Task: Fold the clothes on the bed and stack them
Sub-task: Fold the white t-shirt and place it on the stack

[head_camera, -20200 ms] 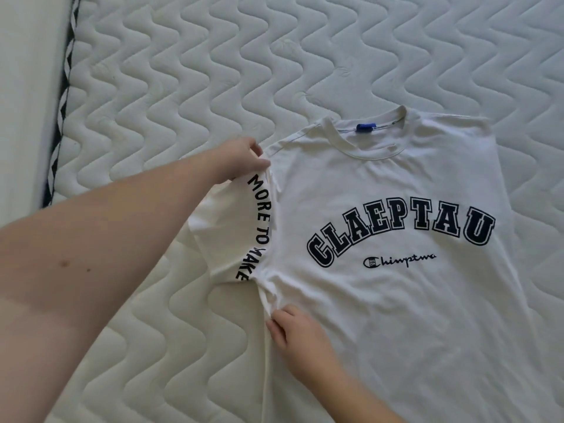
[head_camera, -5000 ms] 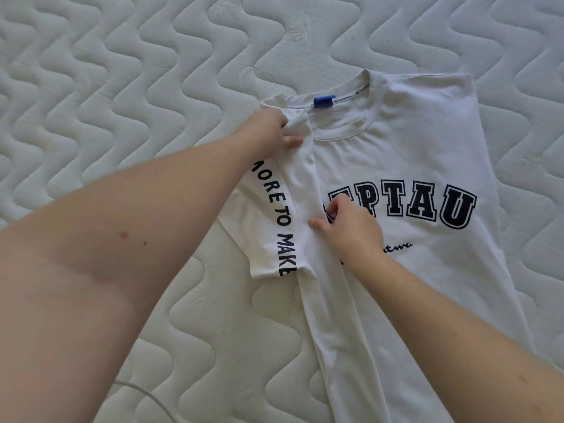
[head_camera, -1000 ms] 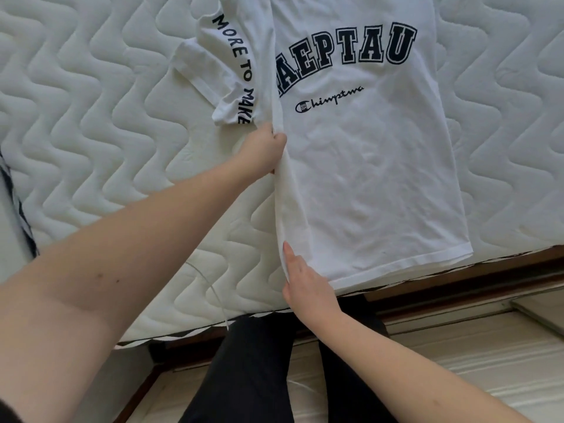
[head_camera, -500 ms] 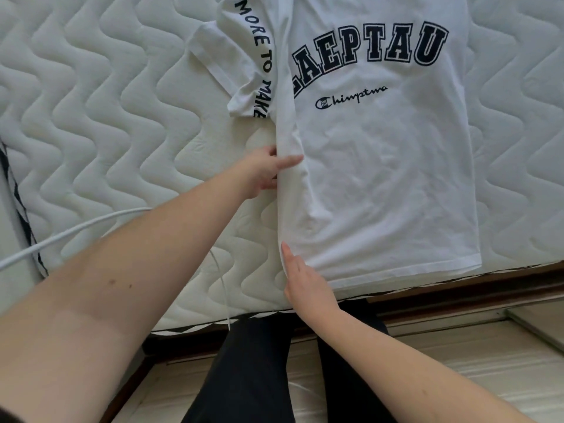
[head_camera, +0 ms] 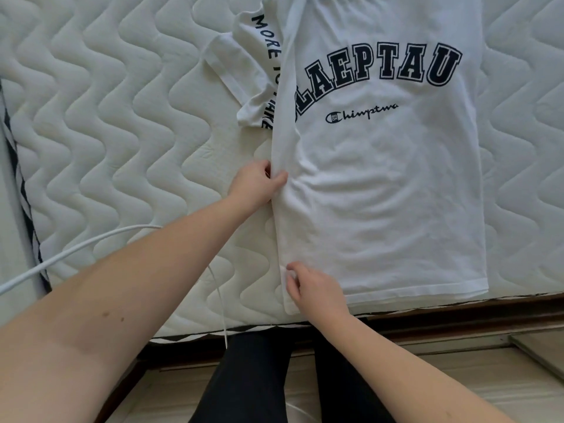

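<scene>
T-shirt (head_camera: 381,184) flat on the mattress (head_camera: 106,117) — soft, limp, light. Left hand (head_camera: 254,184) pinches its side edge, right hand (head_camera: 314,290) pinches the hem corner — we'd keep holding that edge.

There is one shirt (head_camera: 381,184), with one sleeve (head_camera: 244,71) showing. One mattress (head_camera: 106,117), one cable (head_camera: 79,248), two hands: left hand (head_camera: 256,184), right hand (head_camera: 317,291). Two legs (head_camera: 244,380).

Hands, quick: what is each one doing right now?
Left hand: fingers pinch the folded left edge of the shirt.
Right hand: fingers curled, pinching the same edge near the hem.
</scene>
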